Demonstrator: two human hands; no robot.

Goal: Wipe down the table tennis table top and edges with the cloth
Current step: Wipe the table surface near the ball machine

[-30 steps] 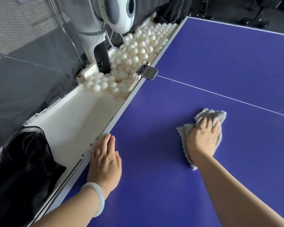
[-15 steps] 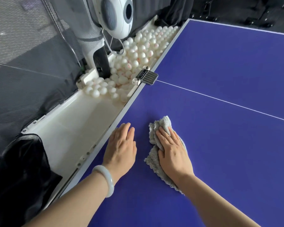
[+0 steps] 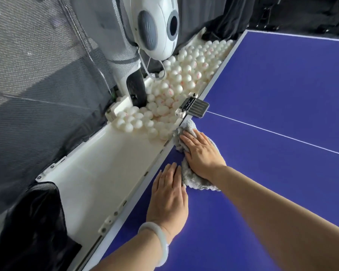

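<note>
Grey cloth (image 3: 196, 182) lies pressed under the flat-fingered right hand (image 3: 201, 151) at the table (image 3: 282, 90) edge.

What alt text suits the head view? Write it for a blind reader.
A right hand presses a grey cloth flat at the edge of a blue table, just short of a clamp. The left hand lies flat on the table beside it. Past the edge, a white tray holds many white balls under a ball machine.

Surface materials and finishes
Cloth (image 3: 196, 180): grey terry, rough looped pile. Worktop (image 3: 282, 85): smooth matt blue. Ball tray (image 3: 98, 173): smooth white plastic, slight sheen. Ball-machine head (image 3: 160, 36): glossy white plastic. Netting (image 3: 37, 114): dark mesh fabric.
</note>
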